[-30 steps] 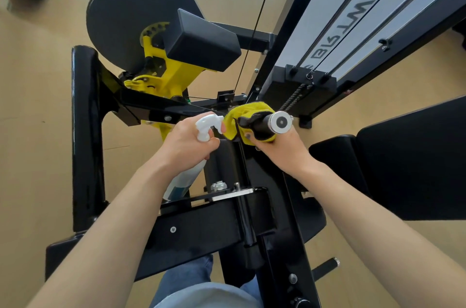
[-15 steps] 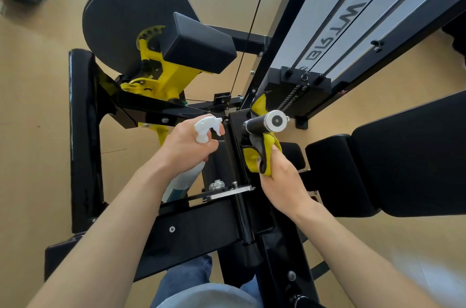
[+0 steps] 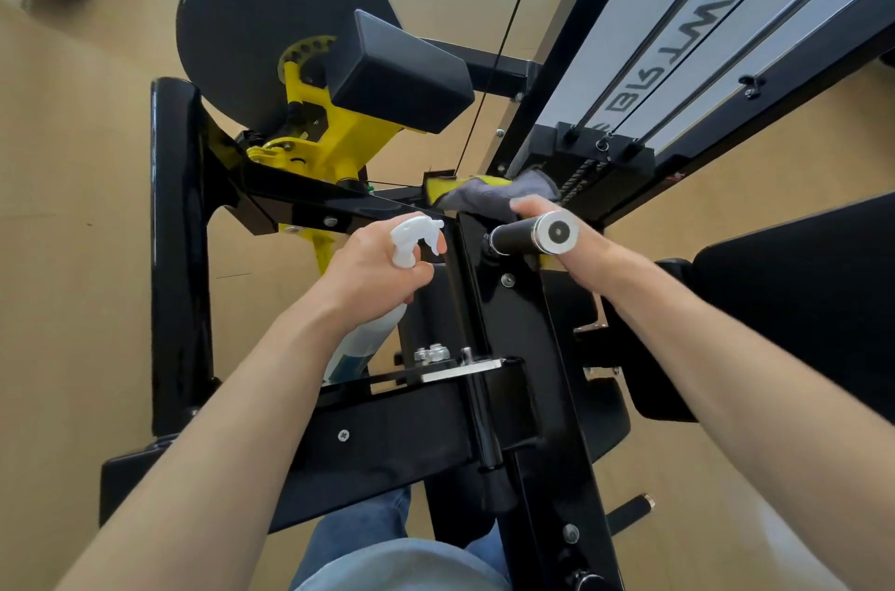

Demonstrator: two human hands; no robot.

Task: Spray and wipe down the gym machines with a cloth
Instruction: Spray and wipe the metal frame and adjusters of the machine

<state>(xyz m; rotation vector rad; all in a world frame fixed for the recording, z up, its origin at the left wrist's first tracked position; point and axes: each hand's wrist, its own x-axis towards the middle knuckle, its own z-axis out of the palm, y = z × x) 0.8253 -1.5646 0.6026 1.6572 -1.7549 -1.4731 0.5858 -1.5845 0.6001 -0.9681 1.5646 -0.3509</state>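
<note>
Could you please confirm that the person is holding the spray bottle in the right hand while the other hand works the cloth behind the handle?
Not quite: the head view shows the spray bottle in the left hand; the right hand works the cloth behind the handle.

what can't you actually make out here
Head view only:
- Right hand: fingers hidden behind the handle, so its grip on the cloth is unclear.
- Spray bottle: lower part hidden by the left hand and the black frame; fill level unreadable.
- Weight stack: cut off by the top and right edges; lettering partly readable.
</note>
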